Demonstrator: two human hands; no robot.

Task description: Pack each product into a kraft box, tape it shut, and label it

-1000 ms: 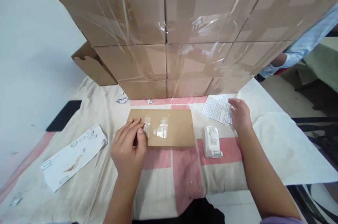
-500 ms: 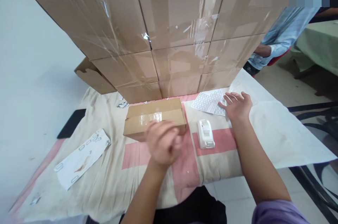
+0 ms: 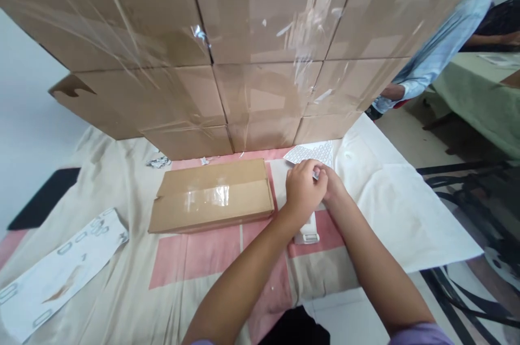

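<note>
My left hand (image 3: 304,189) and my right hand (image 3: 332,182) meet over the table, fingers curled together. A small pale glint shows between them; what it is I cannot make out. Directly below, a white tape dispenser (image 3: 307,233) is partly covered by the hands and wrists. Just behind them lies a sheet of patterned paper (image 3: 309,152), its near part hidden. To the left, a small closed cardboard box (image 3: 219,215) rests flat with clear tape across its top seam.
A tall wall of taped cardboard boxes (image 3: 268,90) stands at the back. On the left are a printed paper strip (image 3: 60,274) and a black flat object (image 3: 44,199). White sheeting (image 3: 390,209) covers the table's right side. A person's blue sleeve (image 3: 439,47) shows beyond.
My left hand has moved right, away from the small box, and my right hand has moved inward to meet it. The fingers have closed. The view has moved closer to the table.
</note>
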